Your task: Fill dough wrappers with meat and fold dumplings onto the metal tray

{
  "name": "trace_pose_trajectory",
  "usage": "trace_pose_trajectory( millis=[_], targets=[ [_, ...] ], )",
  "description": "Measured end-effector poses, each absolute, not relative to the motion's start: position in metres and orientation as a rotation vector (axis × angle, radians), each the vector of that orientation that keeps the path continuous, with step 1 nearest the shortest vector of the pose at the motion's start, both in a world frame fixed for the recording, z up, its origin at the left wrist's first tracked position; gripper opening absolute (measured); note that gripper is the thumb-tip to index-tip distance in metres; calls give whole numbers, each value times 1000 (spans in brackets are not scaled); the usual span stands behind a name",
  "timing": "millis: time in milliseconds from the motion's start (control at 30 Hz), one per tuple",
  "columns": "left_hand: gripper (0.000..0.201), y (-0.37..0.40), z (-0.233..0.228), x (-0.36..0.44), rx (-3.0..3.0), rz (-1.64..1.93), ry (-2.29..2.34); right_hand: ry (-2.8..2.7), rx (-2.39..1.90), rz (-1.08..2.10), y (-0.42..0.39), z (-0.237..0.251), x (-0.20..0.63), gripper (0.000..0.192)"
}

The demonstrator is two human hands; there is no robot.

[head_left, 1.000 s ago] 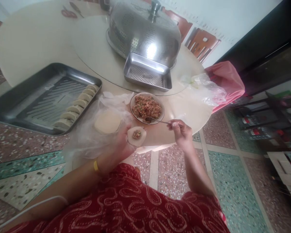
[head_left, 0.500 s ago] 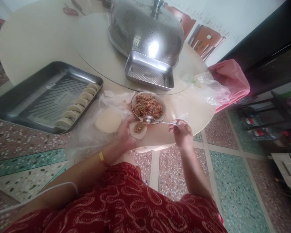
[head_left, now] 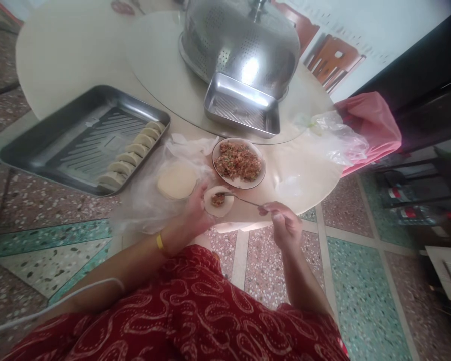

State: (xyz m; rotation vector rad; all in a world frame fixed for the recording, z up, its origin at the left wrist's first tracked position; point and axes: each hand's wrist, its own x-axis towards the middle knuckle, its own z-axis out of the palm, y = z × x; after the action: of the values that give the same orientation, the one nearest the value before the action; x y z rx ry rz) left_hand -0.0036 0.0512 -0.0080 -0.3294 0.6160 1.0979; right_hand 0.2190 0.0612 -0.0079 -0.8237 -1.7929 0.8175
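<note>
Between my left hand (head_left: 195, 213) and my right hand (head_left: 286, 224), one spoon (head_left: 250, 202) reaches across. My right fingers are pinched on its handle, and its bowl end is at the single mound of filling (head_left: 217, 201) on one round wrapper (head_left: 225, 206). My left hand holds that wrapper by its near-left side, open and flat. Just beyond it sits one bowl (head_left: 240, 184) of meat mixture. Beside my left fingers, on crumpled plastic (head_left: 145, 200), lies one pile of wrappers (head_left: 176, 182), its layers too blurred to count. Farther out to my left, one large tray (head_left: 71, 158) bears one row of about seven dumplings (head_left: 130, 159). Past the bowl are one small tray (head_left: 244, 116) and one steel dome (head_left: 233, 42).
</note>
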Motion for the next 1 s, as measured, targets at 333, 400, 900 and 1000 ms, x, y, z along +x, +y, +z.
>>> trace_pose_trajectory(
  millis=[333, 400, 900, 1000],
  targets=[
    [56, 22, 19, -25, -181, 1140, 532, -1882, -646, 640, 42, 13, 214, 18],
    [57, 17, 20, -31, -163, 1160, 494, -1966, -623, 644, 40, 14, 211, 18],
    [58, -16, 29, -60, -133, 1240, 567, -2211, -138, 442, 41, 58, 160, 38],
    [53, -19, 27, -66, -127, 1273, 559, -2173, -97, 408, 41, 60, 154, 37]
  ],
)
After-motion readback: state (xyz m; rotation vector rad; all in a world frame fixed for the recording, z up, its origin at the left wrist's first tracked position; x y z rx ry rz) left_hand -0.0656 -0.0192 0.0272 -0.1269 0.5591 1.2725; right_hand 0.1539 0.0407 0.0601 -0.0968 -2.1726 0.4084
